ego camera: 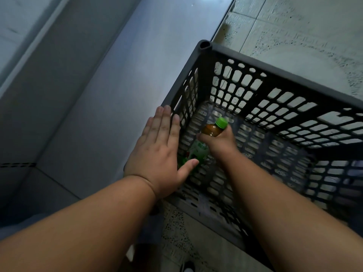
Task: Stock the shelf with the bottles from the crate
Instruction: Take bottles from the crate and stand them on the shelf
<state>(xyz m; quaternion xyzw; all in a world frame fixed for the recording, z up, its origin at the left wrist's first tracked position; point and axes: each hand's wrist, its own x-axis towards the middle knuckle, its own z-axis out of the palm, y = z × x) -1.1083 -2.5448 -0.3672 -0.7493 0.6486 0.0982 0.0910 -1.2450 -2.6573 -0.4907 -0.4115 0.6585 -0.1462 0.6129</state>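
A dark grey slatted crate (279, 73) stands on the floor to the right. Inside it, my right hand (220, 143) is closed around a brown bottle (211, 130) with a green cap (222, 122), which points up and away. A second bottle with a green and white label (197, 151) lies on the crate's bottom, partly hidden by my left thumb. My left hand (159, 152) lies flat and open over the crate's left rim, holding nothing. The grey shelf board (121, 79) runs along the left of the crate.
A pale speckled tiled floor (294, 26) lies beyond and under the crate. The shelf's grey back panel (29, 55) rises at the far left. A shoe tip (189, 268) shows at the bottom edge.
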